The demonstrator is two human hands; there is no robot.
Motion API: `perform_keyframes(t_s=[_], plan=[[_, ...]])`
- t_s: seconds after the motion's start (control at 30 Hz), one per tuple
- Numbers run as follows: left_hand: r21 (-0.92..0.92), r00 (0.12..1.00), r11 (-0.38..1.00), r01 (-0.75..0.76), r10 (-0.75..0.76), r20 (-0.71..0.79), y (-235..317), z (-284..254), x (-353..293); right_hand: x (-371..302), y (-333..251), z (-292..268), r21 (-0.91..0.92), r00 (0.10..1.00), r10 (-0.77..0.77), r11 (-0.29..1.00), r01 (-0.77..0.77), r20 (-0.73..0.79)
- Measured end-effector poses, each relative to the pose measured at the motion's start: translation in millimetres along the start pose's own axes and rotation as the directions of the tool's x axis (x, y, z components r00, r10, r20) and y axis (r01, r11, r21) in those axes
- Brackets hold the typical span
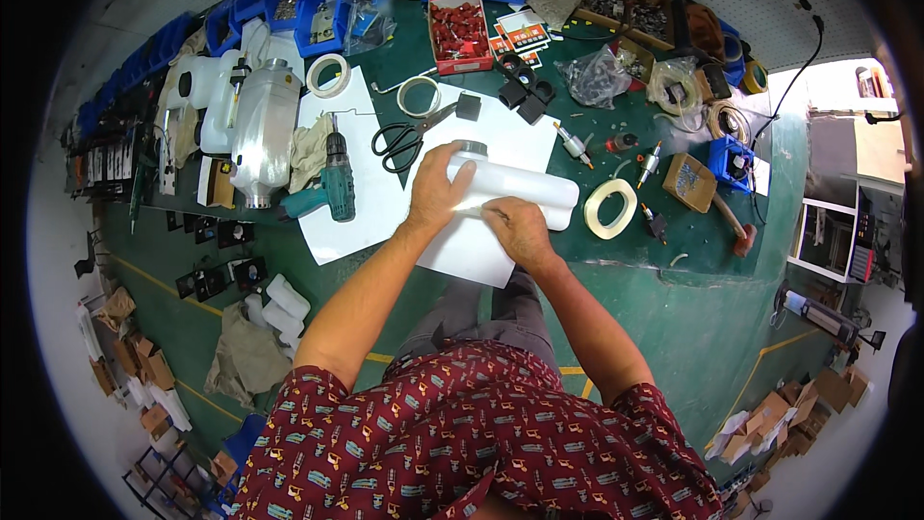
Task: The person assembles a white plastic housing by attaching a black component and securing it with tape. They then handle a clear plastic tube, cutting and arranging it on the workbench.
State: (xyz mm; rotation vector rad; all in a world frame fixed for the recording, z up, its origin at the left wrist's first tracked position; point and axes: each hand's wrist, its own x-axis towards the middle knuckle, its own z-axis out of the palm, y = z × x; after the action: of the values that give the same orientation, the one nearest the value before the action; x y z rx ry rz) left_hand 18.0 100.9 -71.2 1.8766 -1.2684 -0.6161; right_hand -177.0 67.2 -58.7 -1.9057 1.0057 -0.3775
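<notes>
- Left hand [441, 191]: partly open, thumb and fingers spread around the left end of the white container [529, 191], grasping it beside the grey cap [471, 147]
- Right hand [520, 233]: fingers curled against the container's near side; whether they grip it, I cannot tell
- White container: lying over white paper [472, 255] on the green bench [693, 231]

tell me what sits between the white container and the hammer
In the head view, a pale tape roll and then a small black part lie between the white container and the hammer.
</notes>
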Motion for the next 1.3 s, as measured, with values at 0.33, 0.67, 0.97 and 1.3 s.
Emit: perform_keyframes(t_s=[0.33,0.67,0.97,1.3], plan=[[-0.004,1.000,1.000,0.016,-0.016,-0.014,2,2,0,5,-1,-2,-0.089,0.996,-0.022,0.996,0.030,0.088],[0.018,1.000,1.000,0.016,-0.016,-0.026,3,4,-2,0,-8,12,-0.027,0.994,0.106,0.994,-0.107,-0.021],[0.034,1.000,0.999,-0.002,0.002,-0.010,1,4,-1,-3,-7,19,0.039,0.991,0.106,0.994,-0.103,-0.082],[0.056,1.000,0.998,0.003,-0.003,0.002,0,4,-1,2,-10,17,0.037,0.987,0.138,0.990,-0.135,-0.077]])
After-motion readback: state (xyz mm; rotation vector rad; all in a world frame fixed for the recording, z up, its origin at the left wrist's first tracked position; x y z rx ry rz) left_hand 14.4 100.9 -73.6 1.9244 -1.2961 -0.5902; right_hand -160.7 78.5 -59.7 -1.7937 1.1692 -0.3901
